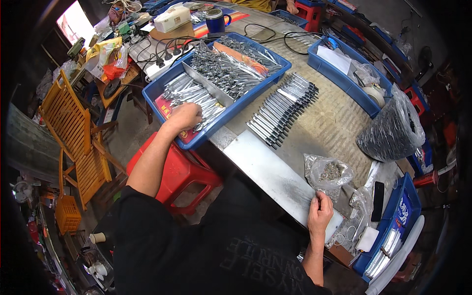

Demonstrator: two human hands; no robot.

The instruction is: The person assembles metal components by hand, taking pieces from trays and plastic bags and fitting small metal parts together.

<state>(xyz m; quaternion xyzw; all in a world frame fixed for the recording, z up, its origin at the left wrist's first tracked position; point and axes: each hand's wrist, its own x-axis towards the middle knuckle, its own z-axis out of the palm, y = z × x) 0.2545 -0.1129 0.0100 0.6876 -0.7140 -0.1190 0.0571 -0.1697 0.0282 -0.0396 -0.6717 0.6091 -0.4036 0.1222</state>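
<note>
My left hand (186,117) reaches into the near-left compartment of a blue tray (216,126). Its fingers curl down onto a pile of slim silver pen barrels (183,91); the fingertips are hidden, so what they grip does not show. At the front edge of a white board (268,162), my right hand (320,212) is closed, thumb and fingers pinched together; anything between them is too small to name. Just beyond it sits an open clear plastic bag (330,172) of tiny metal parts. Silver pens with black ends (285,108) lie side by side in a slanting row on the table.
A second blue tray (344,73) holds papers and tape. Near it stands a plastic bag of black parts (391,130). A black phone (377,201) lies right of my right hand. A power strip (164,64), blue mug (215,20) and red stool (177,172) are around the left side.
</note>
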